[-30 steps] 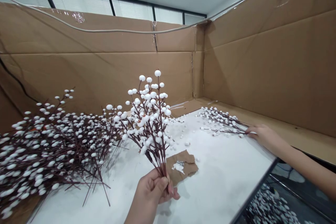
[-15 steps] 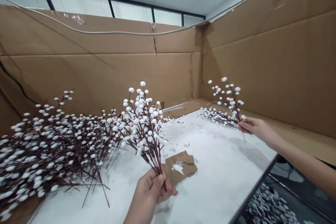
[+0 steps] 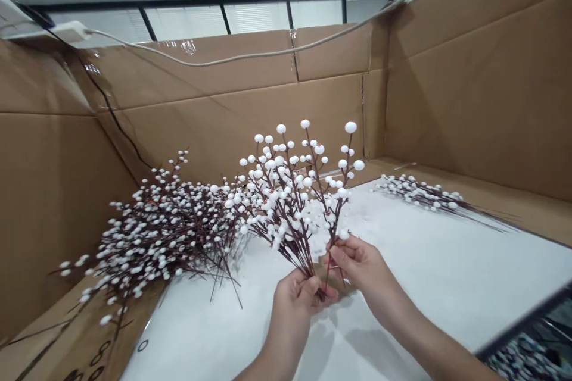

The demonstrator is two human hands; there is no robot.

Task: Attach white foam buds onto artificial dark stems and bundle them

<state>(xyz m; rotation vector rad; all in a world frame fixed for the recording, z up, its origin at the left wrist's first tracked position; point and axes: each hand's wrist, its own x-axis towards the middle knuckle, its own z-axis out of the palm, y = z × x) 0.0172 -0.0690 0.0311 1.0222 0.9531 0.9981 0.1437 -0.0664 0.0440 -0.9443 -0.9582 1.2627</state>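
My left hand (image 3: pixel 297 297) is closed around the lower stems of a bunch of artificial white-berry branches (image 3: pixel 281 190), held upright above the white tabletop. Close beside it on the right, my right hand (image 3: pixel 357 259) pinches the stem of a smaller berry sprig (image 3: pixel 337 202). The sprig's berries stand against the right edge of the bunch, and some stems overlap. A piece of torn brown cardboard lies on the table behind my hands, mostly hidden by them.
A large heap of berry branches (image 3: pixel 179 226) lies at the left. A smaller pile of branches (image 3: pixel 429 193) rests at the far right of the white table (image 3: pixel 447 268). Cardboard walls (image 3: pixel 214 131) enclose the back and sides. More berries (image 3: pixel 522 357) show below the table's right edge.
My right hand has come in from the far right with its sprig and is now beside my left hand. The head view has turned left.
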